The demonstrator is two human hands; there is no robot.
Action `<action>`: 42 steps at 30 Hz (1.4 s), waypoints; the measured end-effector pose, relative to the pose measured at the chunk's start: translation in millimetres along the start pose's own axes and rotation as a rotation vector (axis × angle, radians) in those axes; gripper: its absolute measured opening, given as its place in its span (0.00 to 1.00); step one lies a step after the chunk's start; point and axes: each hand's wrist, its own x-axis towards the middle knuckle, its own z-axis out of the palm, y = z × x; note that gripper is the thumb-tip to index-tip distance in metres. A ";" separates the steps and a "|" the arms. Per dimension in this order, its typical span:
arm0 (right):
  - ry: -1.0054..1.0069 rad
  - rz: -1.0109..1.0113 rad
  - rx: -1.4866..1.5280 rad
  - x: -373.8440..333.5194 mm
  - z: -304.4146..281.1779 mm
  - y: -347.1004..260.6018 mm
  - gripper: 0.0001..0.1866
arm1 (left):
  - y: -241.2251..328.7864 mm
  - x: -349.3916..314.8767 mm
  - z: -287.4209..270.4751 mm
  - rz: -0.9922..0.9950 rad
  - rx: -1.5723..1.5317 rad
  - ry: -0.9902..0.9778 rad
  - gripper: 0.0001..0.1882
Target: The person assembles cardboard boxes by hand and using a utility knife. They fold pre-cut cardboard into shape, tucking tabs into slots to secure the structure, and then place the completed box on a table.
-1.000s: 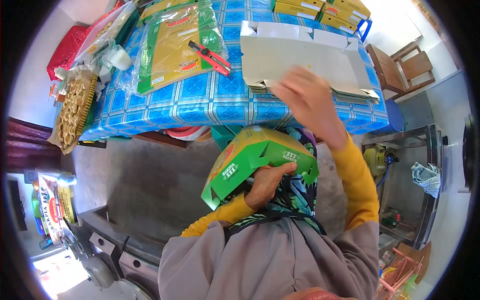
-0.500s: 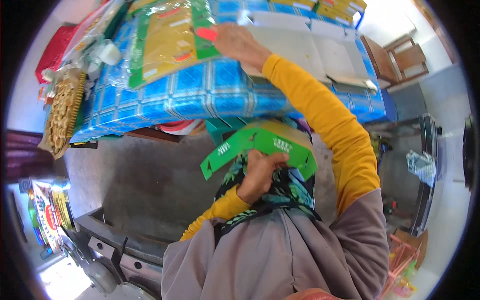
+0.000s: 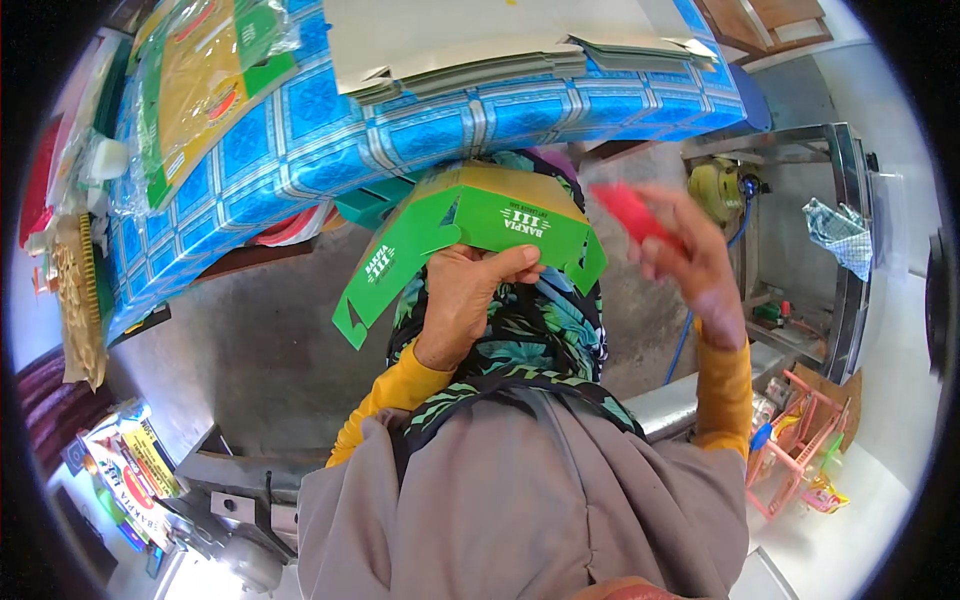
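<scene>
My left hand pinches the lower edge of a green and yellow cardboard box blank, thumb on its printed face. The blank is partly folded, with notched end flaps, and hangs over my lap just short of the table. To its right, my raised right hand is closed round a small red object, smooth and longish; motion blur hides its kind. The red object and the blank are apart.
A table with a blue checked cloth stands ahead, bearing a stack of flat pale cardboard. Plastic-wrapped green and yellow cardboard lies at its left. A metal-framed rack stands right; a pink plastic rack is lower right.
My right hand has come back from over the table to the right of the blank, still with the red object. The blank has shifted left and up in view; my head view has shifted too.
</scene>
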 end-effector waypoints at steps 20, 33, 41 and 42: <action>0.036 -0.505 -1.155 -53.5 28.6 -21.9 0.35 | -17.8 -3.8 11.7 0.082 0.044 0.054 0.04; 0.394 -0.645 -0.580 -28.9 -2.3 -34.6 0.22 | 0.0 7.5 -13.1 0.119 -0.040 0.098 0.05; 0.313 -1.082 -0.850 145.7 85.0 -98.6 0.28 | 4.1 -0.5 -1.5 0.153 -0.109 -0.019 0.08; 0.281 -1.122 -0.862 167.5 99.6 -105.6 0.28 | 3.7 -1.9 -2.3 0.149 -0.110 -0.011 0.08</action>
